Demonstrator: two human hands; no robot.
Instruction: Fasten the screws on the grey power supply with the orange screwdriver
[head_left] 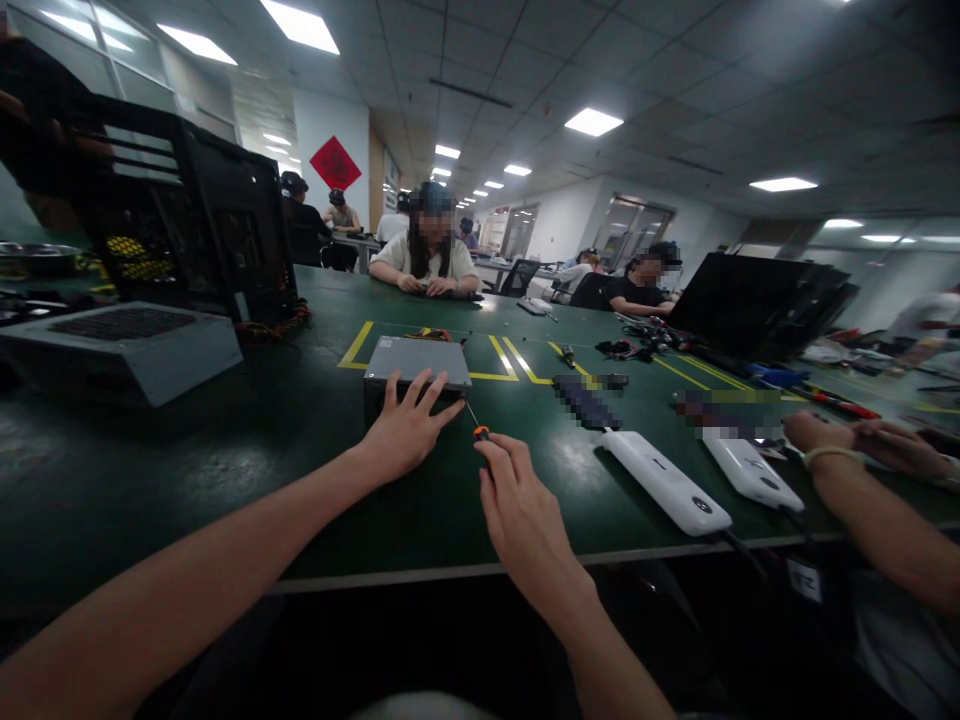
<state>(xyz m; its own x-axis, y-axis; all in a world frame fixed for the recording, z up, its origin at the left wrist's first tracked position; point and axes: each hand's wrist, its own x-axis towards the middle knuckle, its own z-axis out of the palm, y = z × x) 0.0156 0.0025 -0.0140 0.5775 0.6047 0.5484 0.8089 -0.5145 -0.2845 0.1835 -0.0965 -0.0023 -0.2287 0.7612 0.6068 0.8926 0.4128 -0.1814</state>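
Your left hand [409, 425] rests on the flat grey rectangular metal box [416, 360], fingers spread apart over the near edge of its top and thumb out toward its near right corner; it steadies the box rather than clamping it. Your right hand [521, 500] is closed around the orange-and-black handle of a thin-shafted screwdriver [481, 434]. The shaft slants up and left to that same corner, close by your left thumb; you cannot tell from here whether the tip sits in a screw.

The box lies in front of you on the dark green tabletop [322, 525], over the yellow tape outline [355, 347], with a bundle of coloured wires [429, 335] at its far side. To your left are a larger grey metal box with a dark mesh top [191, 355] and an open black computer case [251, 225]. To your right lie 2 white oblong plastic devices [667, 482], and beyond them a co-worker's hands [817, 433]. Across the table sits 1 person in a pale top [459, 262].
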